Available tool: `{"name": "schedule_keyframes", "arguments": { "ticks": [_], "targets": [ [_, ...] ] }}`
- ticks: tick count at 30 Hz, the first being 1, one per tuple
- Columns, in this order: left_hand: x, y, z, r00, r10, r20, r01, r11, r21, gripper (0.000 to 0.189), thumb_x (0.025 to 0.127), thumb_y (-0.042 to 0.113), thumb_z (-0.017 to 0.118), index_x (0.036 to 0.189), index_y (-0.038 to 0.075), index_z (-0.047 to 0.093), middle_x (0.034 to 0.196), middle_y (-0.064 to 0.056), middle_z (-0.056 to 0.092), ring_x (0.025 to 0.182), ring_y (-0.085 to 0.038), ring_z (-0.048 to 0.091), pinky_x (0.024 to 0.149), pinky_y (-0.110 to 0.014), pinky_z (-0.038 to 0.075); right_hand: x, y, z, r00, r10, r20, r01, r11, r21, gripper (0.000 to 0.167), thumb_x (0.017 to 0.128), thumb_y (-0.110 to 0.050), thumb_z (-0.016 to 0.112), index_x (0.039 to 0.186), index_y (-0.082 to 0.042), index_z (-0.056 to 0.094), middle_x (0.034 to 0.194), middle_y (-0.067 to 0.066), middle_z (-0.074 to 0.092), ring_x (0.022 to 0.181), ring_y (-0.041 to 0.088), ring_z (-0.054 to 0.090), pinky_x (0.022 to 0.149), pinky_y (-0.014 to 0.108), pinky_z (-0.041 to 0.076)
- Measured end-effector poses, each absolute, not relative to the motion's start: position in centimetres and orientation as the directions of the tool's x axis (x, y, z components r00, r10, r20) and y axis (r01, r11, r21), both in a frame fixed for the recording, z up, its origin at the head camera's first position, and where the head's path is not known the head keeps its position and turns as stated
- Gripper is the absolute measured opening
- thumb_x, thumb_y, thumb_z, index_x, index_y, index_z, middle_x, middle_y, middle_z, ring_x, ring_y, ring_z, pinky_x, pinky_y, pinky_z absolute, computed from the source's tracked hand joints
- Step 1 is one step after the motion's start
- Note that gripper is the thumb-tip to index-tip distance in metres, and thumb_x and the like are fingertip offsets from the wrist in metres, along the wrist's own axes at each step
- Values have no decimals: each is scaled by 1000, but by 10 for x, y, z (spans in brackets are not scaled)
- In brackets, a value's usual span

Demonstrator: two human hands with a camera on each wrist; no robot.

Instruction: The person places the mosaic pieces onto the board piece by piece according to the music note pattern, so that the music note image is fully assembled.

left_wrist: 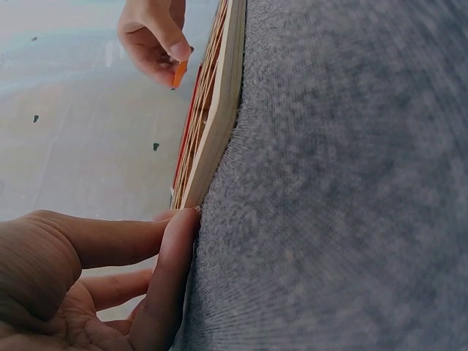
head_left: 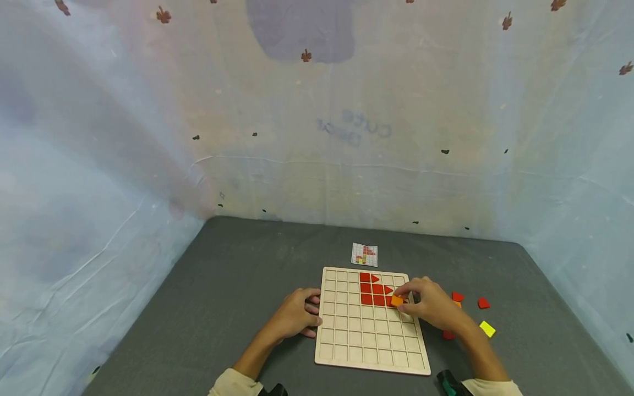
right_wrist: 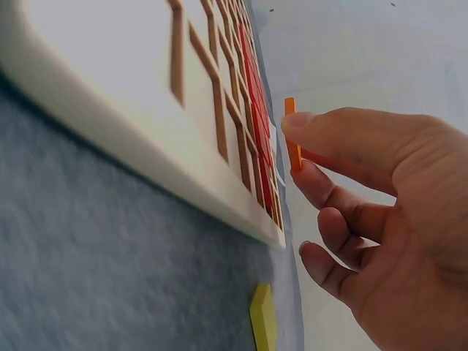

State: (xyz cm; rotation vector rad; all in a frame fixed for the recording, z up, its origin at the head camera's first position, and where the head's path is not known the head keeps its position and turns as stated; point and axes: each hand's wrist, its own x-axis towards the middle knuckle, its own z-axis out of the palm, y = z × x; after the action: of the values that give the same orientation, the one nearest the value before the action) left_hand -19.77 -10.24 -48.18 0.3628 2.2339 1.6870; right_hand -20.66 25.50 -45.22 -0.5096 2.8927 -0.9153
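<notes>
Between the thumb and fingertips of my right hand [head_left: 430,301] is an orange square tile [head_left: 397,301], seen edge-on in the right wrist view. It is held close over the wooden grid board [head_left: 346,338], at the right end of the lowest red row. Red tiles [head_left: 372,287], squares and triangles, fill parts of three rows in the board's upper middle. My left hand [head_left: 293,314] grips the left edge of the board, thumb and finger meeting at its rim in the left wrist view.
Right of the board lie a yellow tile [head_left: 487,329], a red tile [head_left: 483,303] and more red and orange pieces, partly hidden by my right arm. A small printed pattern card [head_left: 364,255] lies behind the board. Patterned sheeting [head_left: 317,181] surrounds the grey table [head_left: 238,275].
</notes>
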Motion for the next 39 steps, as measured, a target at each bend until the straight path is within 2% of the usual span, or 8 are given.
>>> {"name": "schedule_keyframes", "arguments": {
  "ticks": [8,14,23,29,33,39],
  "targets": [
    [-198,-102,-483,-918,383,-98,11,273,962,69,84,-10,78,149,-7,52,127,-18,55,101,-25,64,60,-38,67,-205,245,-455,-933,-357,46,-317,757,-571,25,91,-25,85,115,-18,80,106,-8,70,96,16,51,75,29,48],
    [-198,-101,-482,-919,382,-103,8,278,961,69,84,-10,78,149,-7,52,126,-18,55,102,-25,64,60,-38,67,-204,239,-456,-921,-386,47,-333,720,-609,26,90,-24,85,114,-15,80,112,-3,69,100,20,51,78,30,49],
    [-198,-101,-483,-922,377,-94,17,281,960,69,84,-11,77,148,-9,52,125,-18,55,102,-24,64,59,-38,67,-205,226,-461,-881,-464,93,-427,694,-580,27,90,-26,86,113,-14,80,112,-5,71,103,17,55,88,39,51],
    [-197,-102,-481,-921,377,-98,15,286,958,68,84,-10,77,148,-8,53,125,-19,55,102,-25,64,60,-38,67,-205,218,-463,-872,-482,83,-442,703,-558,23,91,-21,84,113,-15,80,110,-7,69,101,15,53,84,32,51],
    [-197,-102,-481,-920,379,-101,13,286,958,69,85,-9,78,149,-7,52,126,-18,55,103,-25,64,60,-38,67,-204,213,-461,-871,-485,84,-442,696,-566,23,91,-18,83,113,-14,79,109,-6,69,102,17,53,84,32,52],
    [-196,-102,-481,-922,374,-100,12,286,958,69,85,-10,78,149,-7,52,126,-18,55,103,-25,64,60,-38,67,-204,205,-460,-853,-510,109,-470,663,-583,21,92,-14,83,112,-12,80,102,-6,69,95,15,52,77,29,50]
  ]
}}
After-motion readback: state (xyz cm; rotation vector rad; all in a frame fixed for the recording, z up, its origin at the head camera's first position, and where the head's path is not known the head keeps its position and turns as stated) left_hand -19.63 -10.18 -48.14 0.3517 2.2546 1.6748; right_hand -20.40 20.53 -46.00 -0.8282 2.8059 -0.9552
